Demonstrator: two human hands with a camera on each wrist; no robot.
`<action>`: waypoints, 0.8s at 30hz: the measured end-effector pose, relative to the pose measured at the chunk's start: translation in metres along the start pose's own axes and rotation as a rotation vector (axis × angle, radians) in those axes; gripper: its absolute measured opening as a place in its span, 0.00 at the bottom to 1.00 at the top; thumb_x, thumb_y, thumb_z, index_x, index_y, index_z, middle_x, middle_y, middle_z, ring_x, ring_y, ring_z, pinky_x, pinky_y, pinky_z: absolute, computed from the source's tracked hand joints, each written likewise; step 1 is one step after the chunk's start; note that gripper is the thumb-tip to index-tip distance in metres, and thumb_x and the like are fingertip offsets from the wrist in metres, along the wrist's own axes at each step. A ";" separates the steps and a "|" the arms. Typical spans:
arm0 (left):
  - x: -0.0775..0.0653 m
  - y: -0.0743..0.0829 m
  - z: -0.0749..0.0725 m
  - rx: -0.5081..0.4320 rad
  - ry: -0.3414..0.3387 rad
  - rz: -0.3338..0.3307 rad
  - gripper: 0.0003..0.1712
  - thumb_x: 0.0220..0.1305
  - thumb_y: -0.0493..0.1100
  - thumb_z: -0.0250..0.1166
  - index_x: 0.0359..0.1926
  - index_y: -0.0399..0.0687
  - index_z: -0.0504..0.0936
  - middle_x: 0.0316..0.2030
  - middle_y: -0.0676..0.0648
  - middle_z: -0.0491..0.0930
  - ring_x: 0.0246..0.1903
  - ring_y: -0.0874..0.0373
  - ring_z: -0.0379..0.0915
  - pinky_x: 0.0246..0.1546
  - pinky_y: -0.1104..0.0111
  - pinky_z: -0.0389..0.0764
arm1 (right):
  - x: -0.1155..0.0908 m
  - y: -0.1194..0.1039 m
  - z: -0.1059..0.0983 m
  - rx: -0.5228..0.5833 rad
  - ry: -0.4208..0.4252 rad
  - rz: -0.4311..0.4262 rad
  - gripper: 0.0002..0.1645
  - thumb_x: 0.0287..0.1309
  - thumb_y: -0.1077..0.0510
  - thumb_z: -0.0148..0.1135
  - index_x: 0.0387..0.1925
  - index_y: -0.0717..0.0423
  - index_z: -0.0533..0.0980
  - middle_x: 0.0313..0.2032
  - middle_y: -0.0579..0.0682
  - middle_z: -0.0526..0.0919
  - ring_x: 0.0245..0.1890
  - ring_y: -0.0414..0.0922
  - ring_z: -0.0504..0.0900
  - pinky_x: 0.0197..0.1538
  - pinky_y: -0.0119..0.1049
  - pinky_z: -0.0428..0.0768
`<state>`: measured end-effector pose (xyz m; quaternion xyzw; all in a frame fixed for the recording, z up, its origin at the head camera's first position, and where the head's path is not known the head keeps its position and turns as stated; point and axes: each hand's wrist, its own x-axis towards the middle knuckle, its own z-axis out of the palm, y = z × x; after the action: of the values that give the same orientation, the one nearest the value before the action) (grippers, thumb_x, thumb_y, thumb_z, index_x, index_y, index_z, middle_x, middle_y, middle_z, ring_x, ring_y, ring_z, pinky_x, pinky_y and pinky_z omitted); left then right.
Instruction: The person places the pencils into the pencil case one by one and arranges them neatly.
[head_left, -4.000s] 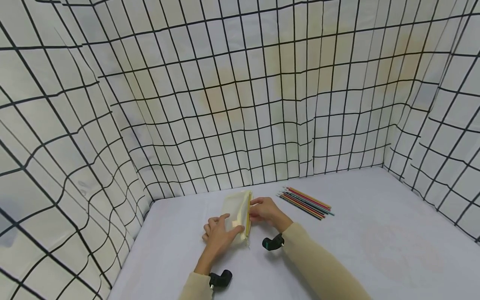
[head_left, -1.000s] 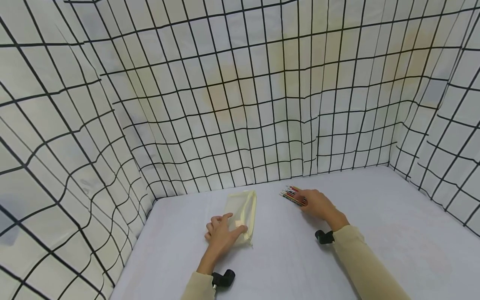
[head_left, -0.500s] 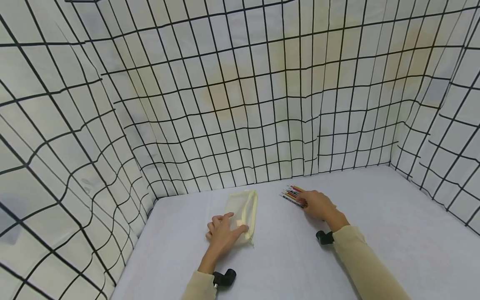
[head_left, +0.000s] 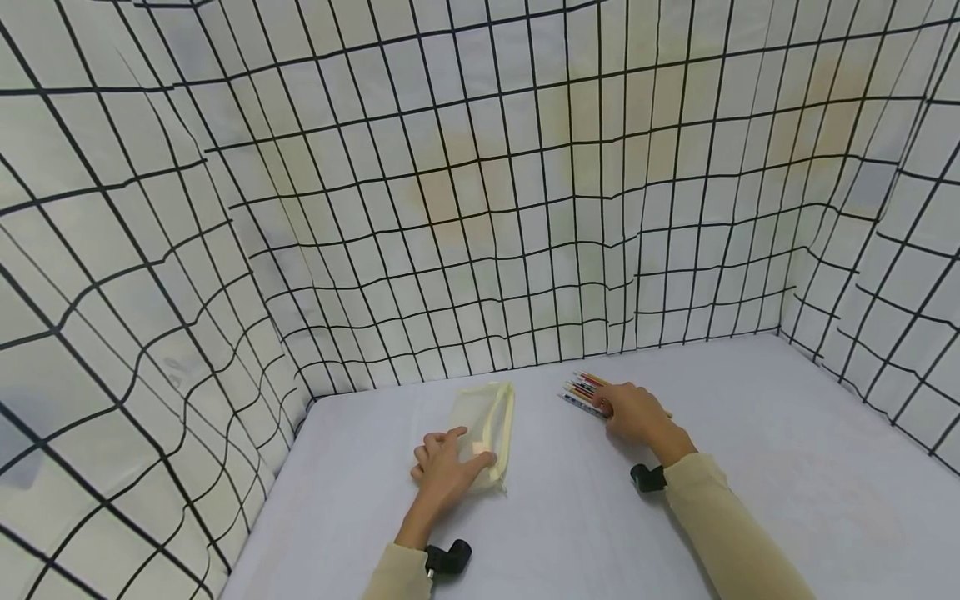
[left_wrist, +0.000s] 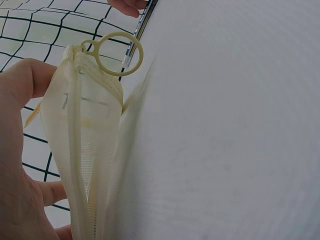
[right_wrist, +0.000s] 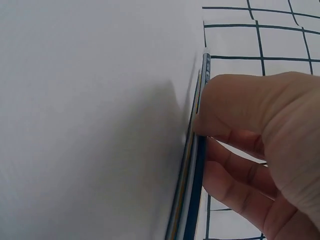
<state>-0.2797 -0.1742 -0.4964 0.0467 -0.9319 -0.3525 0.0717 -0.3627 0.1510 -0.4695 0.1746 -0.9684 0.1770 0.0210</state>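
A pale yellow mesh pouch (head_left: 468, 406) with a zipper lies on the left half of the white table. My left hand (head_left: 442, 473) grips its near part, thumb by the zipper edge and fingers spread over the mesh. The left wrist view shows the pouch (left_wrist: 97, 135) standing puffed up, with a ring-shaped zipper pull (left_wrist: 141, 54) at its end. To the right, several colored pencils (head_left: 581, 392) lie in a bundle. My right hand (head_left: 636, 417) covers their near ends and pinches a dark blue pencil (right_wrist: 196, 175) along the bundle's side; how many others it holds I cannot tell.
White cloth walls with a black grid (head_left: 450, 275) rise behind and beside the table (head_left: 570, 533). Each wrist carries a small black camera, the left camera (head_left: 450, 557) and the right camera (head_left: 648, 477).
Four seconds ago my right hand was at the pouch's zipper edge; it has moved right onto the pencils. In the last second both hands have hardly moved.
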 end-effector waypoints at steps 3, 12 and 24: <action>0.000 0.000 0.001 -0.005 0.001 0.003 0.47 0.53 0.65 0.71 0.70 0.51 0.72 0.65 0.34 0.61 0.61 0.38 0.53 0.52 0.43 0.55 | 0.000 0.000 -0.001 0.017 -0.002 0.001 0.14 0.53 0.68 0.66 0.42 0.53 0.81 0.31 0.45 0.78 0.34 0.45 0.74 0.39 0.41 0.72; 0.000 0.001 0.000 -0.014 0.000 0.006 0.47 0.52 0.65 0.71 0.70 0.51 0.72 0.65 0.35 0.61 0.61 0.38 0.53 0.52 0.43 0.54 | 0.003 -0.001 -0.005 0.143 0.000 0.008 0.25 0.50 0.69 0.66 0.53 0.53 0.81 0.33 0.46 0.80 0.32 0.43 0.74 0.34 0.36 0.71; 0.000 0.000 0.001 -0.014 0.000 0.008 0.47 0.54 0.65 0.70 0.71 0.51 0.72 0.65 0.35 0.60 0.61 0.38 0.53 0.52 0.43 0.54 | 0.004 -0.001 -0.008 0.330 0.002 0.013 0.31 0.50 0.68 0.67 0.59 0.57 0.78 0.38 0.50 0.81 0.36 0.45 0.76 0.36 0.37 0.74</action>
<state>-0.2801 -0.1737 -0.4970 0.0424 -0.9295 -0.3589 0.0734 -0.3664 0.1516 -0.4609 0.1693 -0.9273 0.3337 -0.0081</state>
